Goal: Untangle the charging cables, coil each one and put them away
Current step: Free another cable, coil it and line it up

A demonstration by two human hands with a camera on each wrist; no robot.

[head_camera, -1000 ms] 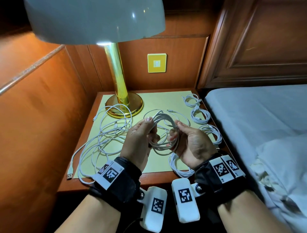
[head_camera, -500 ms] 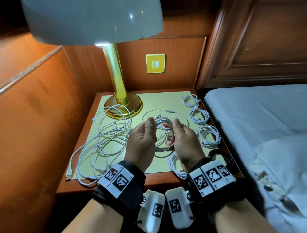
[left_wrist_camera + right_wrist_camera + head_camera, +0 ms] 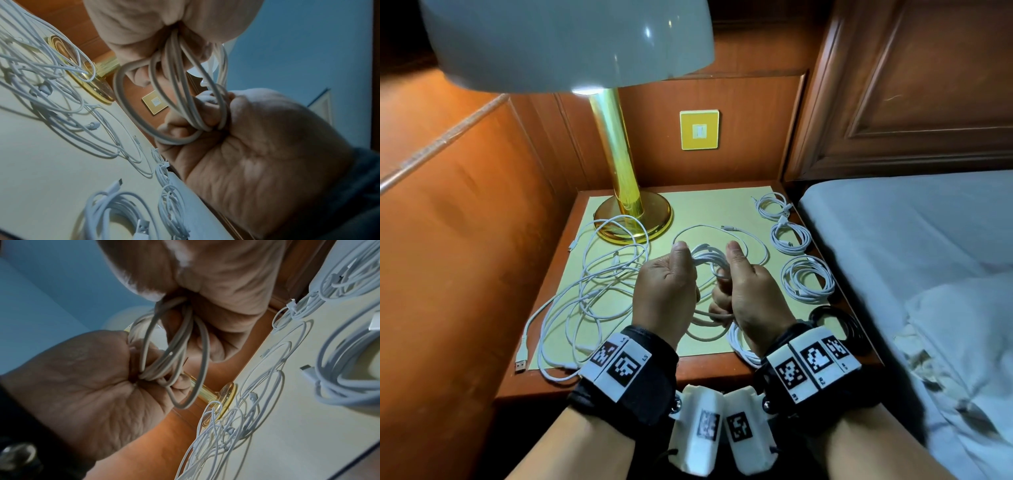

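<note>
Both hands hold one white charging cable coil above the yellow mat. My left hand grips the coil's left side in a fist with the thumb up. Fingers of my right hand are curled round its right side. The loops run between the two fists, and they show again in the right wrist view. A tangle of loose white cables lies on the mat to the left. Three finished white coils sit in a row along the right edge.
A brass lamp base stands at the back left of the bedside table. Another white coil lies under my right wrist, and a black coil sits at the table's right front. A bed borders the right side.
My hands have come closer together and the coil is squeezed into a narrower bundle. The right hand has turned so its back faces up, fingers closed round the loops.
</note>
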